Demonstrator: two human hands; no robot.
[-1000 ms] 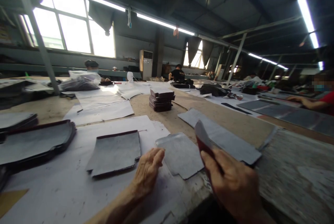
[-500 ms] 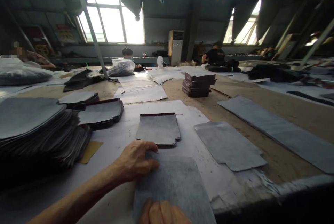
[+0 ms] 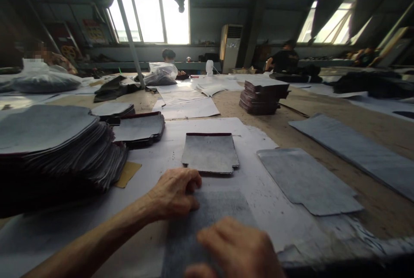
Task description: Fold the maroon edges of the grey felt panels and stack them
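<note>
Both hands at a grey sheet on the worktable

The grey sheet (image 3: pixel 223 204) lies flat right before the person, on white paper (image 3: pixel 155 161) that covers part of the worktable (image 3: pixel 281 127). Its face is matte and faintly streaked, darker toward the left; its far edge is straight, and its near part is hidden by the right hand.

The left hand (image 3: pixel 176 194) is half curled at the sheet's far left corner, forefinger and thumb apart; whether it pinches the corner I cannot tell. The right hand (image 3: pixel 239 247) is blurred, fingers loosely bent over the sheet; whether it presses or holds anything I cannot tell.

Just beyond the far edge, and close to the left fingertips, sits a small pile of pale pieces (image 3: pixel 210 153) with a dark red strip along its back. A notched grey piece (image 3: pixel 307 178) lies to the right, and past it a long grey strip (image 3: pixel 352 150). On the left a tall stack (image 3: pixel 42 127) crowds the space beyond the left forearm, a tan scrap (image 3: pixel 128 175) beside it. Farther back stands a dark red stack (image 3: pixel 260 101).
</note>
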